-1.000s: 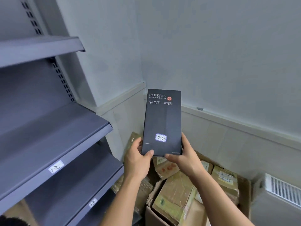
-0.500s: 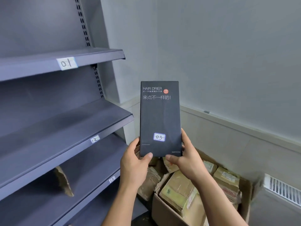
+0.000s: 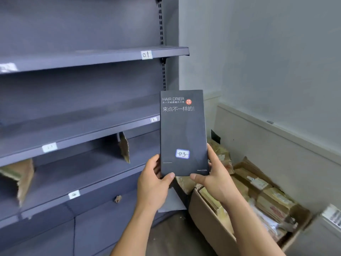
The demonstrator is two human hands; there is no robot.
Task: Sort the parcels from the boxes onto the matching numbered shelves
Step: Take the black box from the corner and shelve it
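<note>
A tall black box printed "HAIR DRIER" (image 3: 182, 130) stands upright in front of me, with a white sticker reading 03 (image 3: 182, 154) near its bottom. My left hand (image 3: 154, 183) grips its lower left corner and my right hand (image 3: 215, 179) grips its lower right corner, thumbs on the front. To the left rise grey metal shelves (image 3: 83, 58); the upper edge bears a label 01 (image 3: 146, 55), the one below a label 12 (image 3: 153, 119), and further labels are too blurred to read. An open cardboard box (image 3: 206, 217) full of brown parcels sits on the floor at lower right.
Cardboard dividers (image 3: 124, 146) stand on the third shelf, another (image 3: 22, 176) at far left. A white wall with a dado rail (image 3: 276, 130) runs behind the parcel box. A white ribbed unit (image 3: 332, 217) shows at the right edge.
My view has swung left, bringing more of the shelves and the 01 label into sight. The black box stays held upright by both hands.
</note>
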